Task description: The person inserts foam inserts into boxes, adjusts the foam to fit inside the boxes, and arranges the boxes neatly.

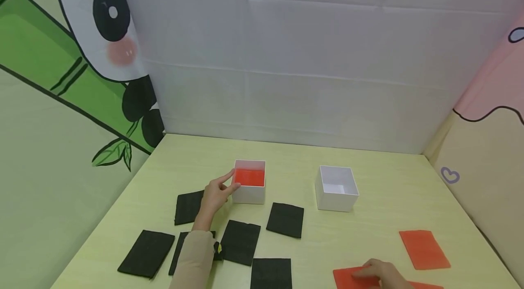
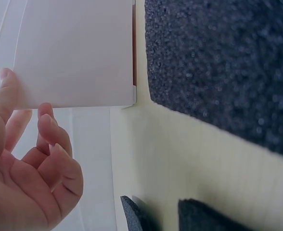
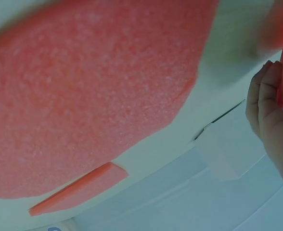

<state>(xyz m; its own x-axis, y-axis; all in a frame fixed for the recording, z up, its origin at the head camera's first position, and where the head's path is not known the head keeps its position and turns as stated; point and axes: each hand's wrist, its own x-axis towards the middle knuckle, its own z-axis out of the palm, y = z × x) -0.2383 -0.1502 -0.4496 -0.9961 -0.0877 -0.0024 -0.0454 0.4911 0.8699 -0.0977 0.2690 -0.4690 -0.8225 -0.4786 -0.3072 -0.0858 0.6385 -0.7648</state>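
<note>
My left hand (image 1: pixel 215 195) holds a white box (image 1: pixel 249 195) at its left side, thumb at the front rim and index finger along the side. Inside that box shows a red foam sheet (image 1: pixel 249 177). In the left wrist view, the thumb (image 2: pixel 7 89) lies against the box wall (image 2: pixel 79 53) and the other fingers curl loosely below. At the front right, my right hand (image 1: pixel 380 271) pinches another red foam sheet (image 1: pixel 344 278), seen edge-on between thumb and fingers in the right wrist view. A further red sheet (image 1: pixel 425 285) pokes out beside this hand.
A second white box (image 1: pixel 337 198) stands to the right, its inside white. Several black foam sheets (image 1: pixel 285 220) lie around the left arm and in front of the first box. One red sheet (image 1: pixel 425 249) rests at the right. Printed cloth walls (image 1: pixel 286 52) enclose the table.
</note>
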